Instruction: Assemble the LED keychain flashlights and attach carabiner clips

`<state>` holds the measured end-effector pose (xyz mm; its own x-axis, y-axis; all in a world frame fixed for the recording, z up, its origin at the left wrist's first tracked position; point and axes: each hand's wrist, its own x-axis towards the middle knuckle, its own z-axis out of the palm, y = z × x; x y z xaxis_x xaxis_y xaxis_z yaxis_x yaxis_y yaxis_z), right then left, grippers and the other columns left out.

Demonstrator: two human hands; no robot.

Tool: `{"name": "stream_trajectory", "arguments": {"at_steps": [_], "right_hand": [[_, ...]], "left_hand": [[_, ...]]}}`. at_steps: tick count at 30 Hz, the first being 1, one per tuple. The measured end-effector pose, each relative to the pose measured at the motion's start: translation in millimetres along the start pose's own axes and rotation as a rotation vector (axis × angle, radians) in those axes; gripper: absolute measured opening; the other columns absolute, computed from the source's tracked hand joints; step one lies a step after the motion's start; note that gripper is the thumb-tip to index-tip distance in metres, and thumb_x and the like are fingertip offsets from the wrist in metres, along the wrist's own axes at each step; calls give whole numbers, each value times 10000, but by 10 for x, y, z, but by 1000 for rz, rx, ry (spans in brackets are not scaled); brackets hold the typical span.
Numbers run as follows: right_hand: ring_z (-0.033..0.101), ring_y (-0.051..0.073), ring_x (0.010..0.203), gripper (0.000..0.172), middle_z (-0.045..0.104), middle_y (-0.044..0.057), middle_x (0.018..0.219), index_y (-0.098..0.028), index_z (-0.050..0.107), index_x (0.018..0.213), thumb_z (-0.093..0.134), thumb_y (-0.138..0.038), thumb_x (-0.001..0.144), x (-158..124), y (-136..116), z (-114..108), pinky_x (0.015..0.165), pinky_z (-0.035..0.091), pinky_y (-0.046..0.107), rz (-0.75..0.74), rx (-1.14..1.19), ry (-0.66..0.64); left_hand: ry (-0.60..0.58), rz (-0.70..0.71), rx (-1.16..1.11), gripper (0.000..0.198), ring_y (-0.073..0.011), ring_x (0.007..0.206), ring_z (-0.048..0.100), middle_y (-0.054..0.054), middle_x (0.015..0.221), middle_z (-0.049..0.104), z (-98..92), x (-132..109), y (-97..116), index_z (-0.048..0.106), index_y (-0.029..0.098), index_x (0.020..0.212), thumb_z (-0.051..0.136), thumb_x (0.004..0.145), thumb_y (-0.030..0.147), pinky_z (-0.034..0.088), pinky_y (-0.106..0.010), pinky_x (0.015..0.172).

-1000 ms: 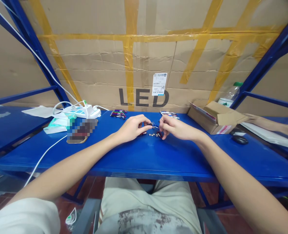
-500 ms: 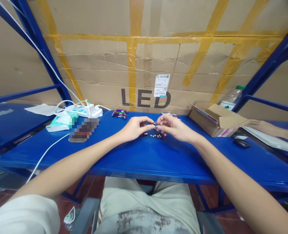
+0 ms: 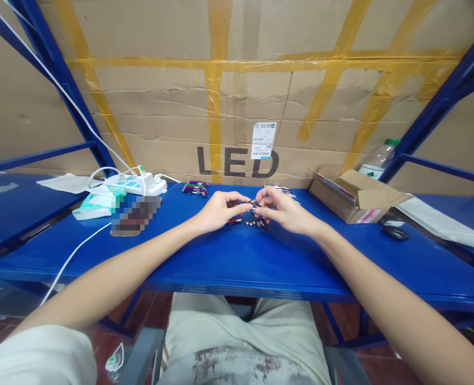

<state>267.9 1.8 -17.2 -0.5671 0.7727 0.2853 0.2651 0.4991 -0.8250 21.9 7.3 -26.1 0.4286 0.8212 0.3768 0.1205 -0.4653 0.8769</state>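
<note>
My left hand (image 3: 223,212) and my right hand (image 3: 277,209) meet above the blue table, each closed in a pinch. Between their fingertips is a small silver and dark metal piece (image 3: 253,202); its exact kind is too small to tell. Just below the fingers, several small round metal pieces (image 3: 253,223) lie on the table. Beside them, partly under my right hand, is a dark red clip-like loop (image 3: 264,224). A red metal tube (image 3: 234,221) pokes out from under my left hand.
Colourful metal tubes (image 3: 195,188) lie in a bundle behind my left hand, silver ones (image 3: 281,190) behind my right. An open cardboard box (image 3: 333,199), a black mouse (image 3: 395,232) and a bottle (image 3: 381,158) are right. A white power strip (image 3: 152,185) and tissue pack (image 3: 100,202) are left.
Another person's arm, at the right by the cardboard box, has gone from view. My hands stay pinched together with only slight finger movement, and the view has shifted slightly.
</note>
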Motion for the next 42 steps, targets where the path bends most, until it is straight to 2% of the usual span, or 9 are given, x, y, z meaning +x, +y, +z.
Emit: {"name": "stream_trajectory", "arguments": {"at_steps": [5,11,22,29,36,42], "right_hand": [[644,212,812,174,703,30,943,-237,623,1130,621,-403,1077,-1,36,25,747,490,353,-184,-428,106],[667,257,963,205,696,106,1076,-210,713,1201,588,-343,1108,13,50,53,879,523,387,-333,-609,204],[699,275,1005,321,735,127,1109,-218,731,1344,509,-336,1143,40,158,87,885,542,384,-399,-662,256],[691,287,1000,326,755,130,1110,-247,796,1245,537,-408,1128,35,113,72,906,532,416,-347,-656,195],[678,278,957,314,750,112,1018,-244,833,1236,594,-387,1091,48,74,51,876,506,415,-284,-613,165],[684,261,900,281,749,84,927,-233,863,1135,646,-393,1057,48,69,50,854,509,399,-257,-491,165]], "left_hand": [[44,5,9,472,-209,807,724,-80,889,807,-31,6,35,864,148,1082,863,850,559,577,-324,753],[99,2,10,501,-222,792,739,-80,839,809,-43,16,29,861,138,1068,889,819,571,585,-338,771],[111,-13,18,517,-227,810,743,-83,856,816,-54,17,27,866,147,1056,886,815,604,588,-340,778],[95,-49,19,539,-216,787,734,-84,859,816,-47,16,3,863,144,1080,891,804,607,575,-323,740],[83,-60,7,576,-229,823,750,-89,875,824,-47,22,-7,854,143,1113,903,791,617,590,-335,776],[71,-48,-22,587,-232,848,760,-101,919,832,-48,32,-19,851,139,1122,915,780,612,601,-346,797]]}}
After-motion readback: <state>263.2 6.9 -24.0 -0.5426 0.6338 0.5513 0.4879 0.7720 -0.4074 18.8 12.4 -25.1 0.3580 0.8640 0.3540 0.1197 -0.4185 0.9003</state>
